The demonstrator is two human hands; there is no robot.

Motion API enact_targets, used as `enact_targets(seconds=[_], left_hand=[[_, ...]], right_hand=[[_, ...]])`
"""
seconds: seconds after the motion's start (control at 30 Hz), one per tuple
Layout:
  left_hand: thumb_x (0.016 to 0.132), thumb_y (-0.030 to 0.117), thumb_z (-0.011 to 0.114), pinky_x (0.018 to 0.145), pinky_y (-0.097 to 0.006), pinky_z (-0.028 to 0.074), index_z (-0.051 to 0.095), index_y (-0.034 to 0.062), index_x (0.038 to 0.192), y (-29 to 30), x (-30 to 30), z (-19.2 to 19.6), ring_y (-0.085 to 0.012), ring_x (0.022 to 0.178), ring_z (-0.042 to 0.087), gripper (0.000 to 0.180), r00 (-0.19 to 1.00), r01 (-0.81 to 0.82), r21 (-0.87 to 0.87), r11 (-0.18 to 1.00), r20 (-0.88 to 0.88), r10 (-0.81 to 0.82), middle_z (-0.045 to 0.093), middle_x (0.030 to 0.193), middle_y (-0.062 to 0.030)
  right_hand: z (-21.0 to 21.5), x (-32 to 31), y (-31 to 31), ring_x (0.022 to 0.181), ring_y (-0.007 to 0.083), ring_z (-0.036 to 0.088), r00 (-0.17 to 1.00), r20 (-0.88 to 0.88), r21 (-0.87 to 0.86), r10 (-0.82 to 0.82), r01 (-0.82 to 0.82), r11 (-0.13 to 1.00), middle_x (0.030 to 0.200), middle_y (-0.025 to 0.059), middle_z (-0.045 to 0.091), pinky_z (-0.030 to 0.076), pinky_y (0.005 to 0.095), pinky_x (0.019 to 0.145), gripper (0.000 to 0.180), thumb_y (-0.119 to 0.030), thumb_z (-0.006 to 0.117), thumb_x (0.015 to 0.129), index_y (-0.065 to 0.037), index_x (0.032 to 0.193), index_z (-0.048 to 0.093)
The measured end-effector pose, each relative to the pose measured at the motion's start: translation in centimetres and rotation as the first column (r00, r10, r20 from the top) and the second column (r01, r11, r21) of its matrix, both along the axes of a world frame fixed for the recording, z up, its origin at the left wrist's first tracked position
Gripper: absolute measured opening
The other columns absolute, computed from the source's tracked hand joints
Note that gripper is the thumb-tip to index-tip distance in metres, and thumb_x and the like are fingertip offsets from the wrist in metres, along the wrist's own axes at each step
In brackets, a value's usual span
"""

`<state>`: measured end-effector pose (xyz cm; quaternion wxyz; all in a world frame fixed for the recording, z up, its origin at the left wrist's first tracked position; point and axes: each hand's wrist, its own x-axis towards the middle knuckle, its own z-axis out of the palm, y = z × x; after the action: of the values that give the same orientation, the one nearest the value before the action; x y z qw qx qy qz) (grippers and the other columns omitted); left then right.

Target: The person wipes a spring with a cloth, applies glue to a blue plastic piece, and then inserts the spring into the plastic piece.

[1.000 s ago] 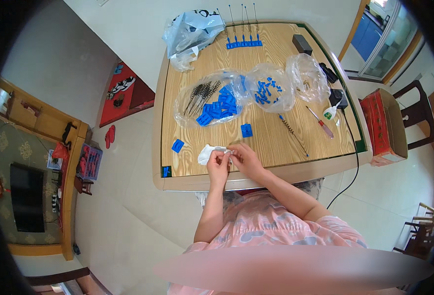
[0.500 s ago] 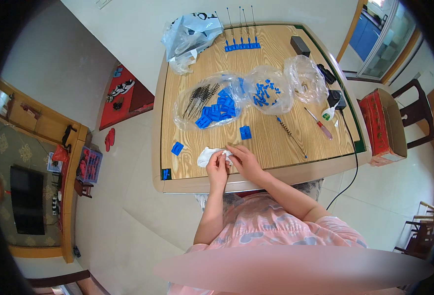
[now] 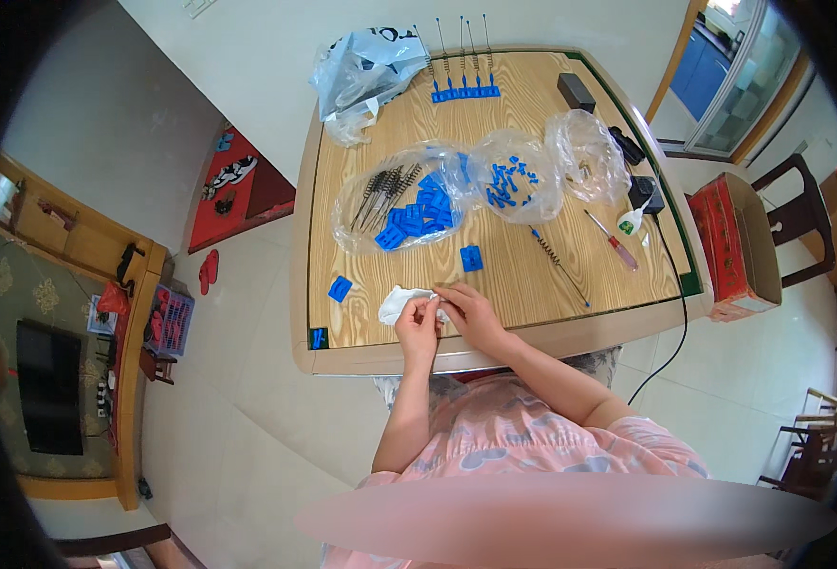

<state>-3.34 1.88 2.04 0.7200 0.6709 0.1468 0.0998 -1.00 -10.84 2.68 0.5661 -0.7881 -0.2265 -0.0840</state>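
Near the table's front edge, my left hand [image 3: 417, 325] pinches a crumpled white tissue [image 3: 395, 303], which spreads out to the left of it. My right hand [image 3: 472, 314] is closed at the tissue's right end, its fingertips meeting those of the left. Whether something small is inside the tissue there is hidden. Beyond the hands lies a blue plastic piece [image 3: 472, 259], with another blue piece [image 3: 340, 289] farther left. To the right, a thin rod with a coiled spring [image 3: 552, 254] lies slantwise, and past it a screwdriver [image 3: 619, 251] with a reddish clear handle.
A clear bag [image 3: 342, 228] holds spring rods and blue pieces; another clear bag [image 3: 549, 204] holds small blue parts. A third clear bag [image 3: 587, 142], a small white bottle [image 3: 631, 224] and a black cable [image 3: 686, 313] are right. Behind stand several rods in a blue base [image 3: 466, 94].
Both hands stay at the tissue with only slight finger movement. The whole view has shifted a little; nothing on the table has visibly been moved.
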Motion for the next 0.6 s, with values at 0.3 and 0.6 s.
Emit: enact_targets(seconds=[0.3, 0.6], left_hand=[[0.088, 0.004, 0.062, 0.049, -0.02, 0.043, 0.064, 0.0009, 0.091, 0.1, 0.0, -0.6, -0.0056, 0.056, 0.054, 0.005, 0.994, -0.012, 0.013, 1.0, 0.11, 0.011, 0.059, 0.067, 0.0001], [0.088, 0.004, 0.063, 0.049, -0.02, 0.045, 0.063, 0.0013, 0.089, 0.3, -0.2, -0.9, -0.0067, 0.056, 0.055, 0.003, 1.0, 0.002, 0.04, 0.999, 0.008, -0.002, 0.061, 0.071, -0.0016]], right_hand=[[0.6, -0.2, 0.1, 0.086, 0.0328, 0.06, 0.997, -0.073, -0.006, -0.032, 0.032, 0.999, 0.096, 0.0162, 0.06, 0.049, 0.0378, 0.073, 0.032, -0.006, 0.06, 0.085, -0.002, 0.117, 0.06], [-0.6, 0.1, 0.2, 0.083, 0.0327, 0.06, 0.999, 0.019, 0.021, -0.043, 0.042, 0.999, 0.092, 0.016, 0.06, 0.049, 0.0376, 0.07, 0.026, -0.006, 0.061, 0.085, -0.001, 0.111, 0.062]])
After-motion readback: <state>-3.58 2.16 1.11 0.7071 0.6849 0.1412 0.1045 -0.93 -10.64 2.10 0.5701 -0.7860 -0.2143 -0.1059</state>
